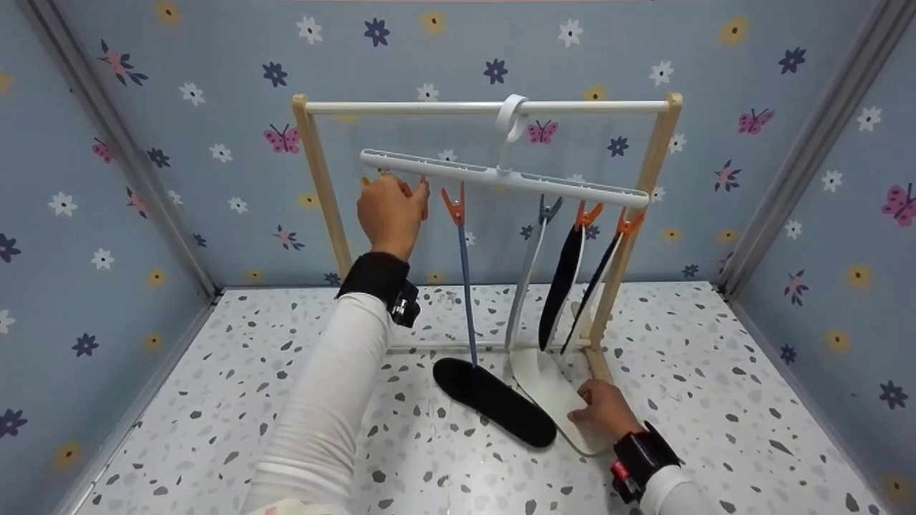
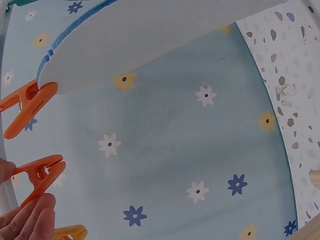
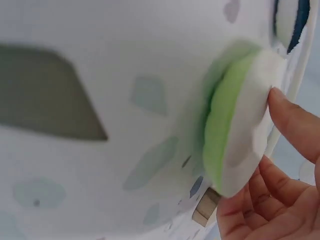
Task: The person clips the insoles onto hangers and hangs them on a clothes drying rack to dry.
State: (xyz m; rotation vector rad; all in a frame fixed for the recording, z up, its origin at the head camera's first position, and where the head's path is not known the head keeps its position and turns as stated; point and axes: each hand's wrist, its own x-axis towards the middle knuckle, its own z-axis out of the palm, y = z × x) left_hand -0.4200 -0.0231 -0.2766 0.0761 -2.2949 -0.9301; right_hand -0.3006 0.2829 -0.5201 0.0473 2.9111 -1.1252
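Note:
At the left part of the white clip hanger (image 1: 444,166), my left hand (image 1: 392,218) pinches an orange clip (image 2: 42,172) by its handles, with nothing between its tips. Beside it, another orange clip (image 1: 454,207) grips a blue-edged insole (image 1: 466,286) that hangs almost edge-on. Down on the speckled surface, my right hand (image 1: 608,411) holds a pale insole (image 1: 544,383) by its sides, thumb on one edge and fingers on the other. The right wrist view shows that insole's light green layer (image 3: 225,115). A black insole (image 1: 497,400) lies to its left.
A wooden-sided rack (image 1: 315,172) carries the hanger on its top rod (image 1: 401,108). Further right hang a grey-white insole (image 1: 526,286) and dark insoles (image 1: 562,293) from clips. A yellow clip (image 2: 70,232) shows near my left hand. Patterned walls (image 1: 844,236) enclose the surface.

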